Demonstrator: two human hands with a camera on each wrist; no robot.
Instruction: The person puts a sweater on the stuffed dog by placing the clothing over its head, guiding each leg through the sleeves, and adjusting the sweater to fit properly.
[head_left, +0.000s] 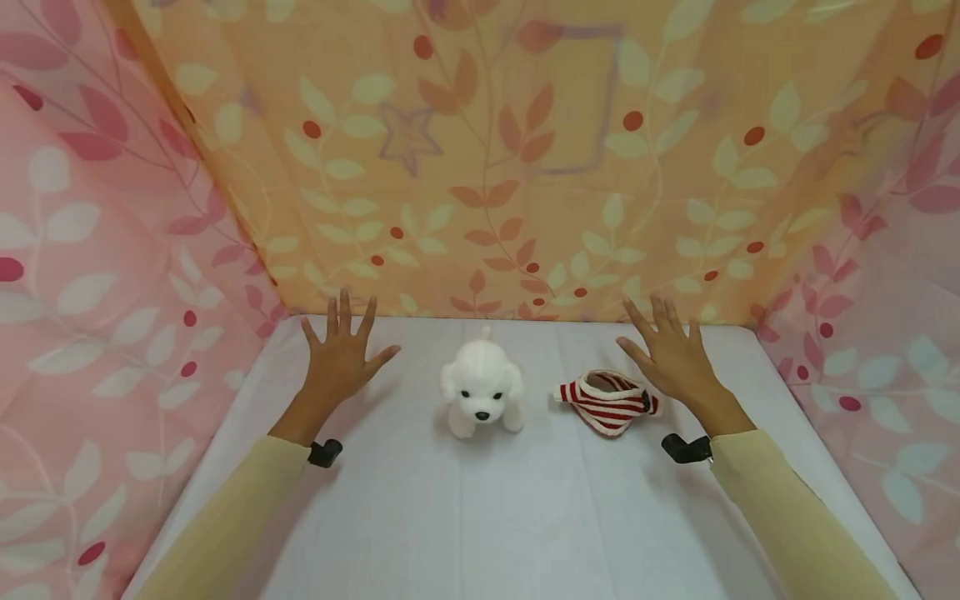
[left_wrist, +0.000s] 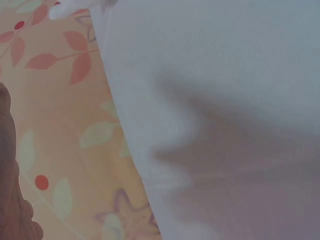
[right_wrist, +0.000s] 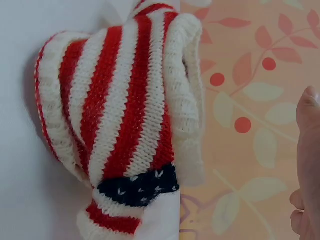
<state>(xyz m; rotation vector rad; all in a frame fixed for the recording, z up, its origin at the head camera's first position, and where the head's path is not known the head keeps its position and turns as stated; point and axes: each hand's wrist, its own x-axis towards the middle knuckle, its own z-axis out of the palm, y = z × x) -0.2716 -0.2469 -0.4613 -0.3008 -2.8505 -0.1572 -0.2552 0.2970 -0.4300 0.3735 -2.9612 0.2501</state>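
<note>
A white plush dog [head_left: 482, 375] stands in the middle of the table, facing the head camera. To its right lies a small knitted sweater [head_left: 609, 410] with red and white stripes. Close up in the right wrist view, the sweater [right_wrist: 120, 100] shows ribbed white edges, short sleeves and a dark navy patch. My left hand [head_left: 337, 362], fingers spread, is held over the table left of the dog and holds nothing. Spread likewise, my right hand [head_left: 678, 358] is nearest the sweater, just beyond its right side, with nothing in its grasp.
A white cloth covers the table [head_left: 525, 525]. Behind it hangs an orange curtain [head_left: 337, 192] with leaf prints, and pink leaf-printed curtains [head_left: 112, 333] close off both sides. Black wrist mounts [head_left: 325, 453] sit at both sleeve cuffs.
</note>
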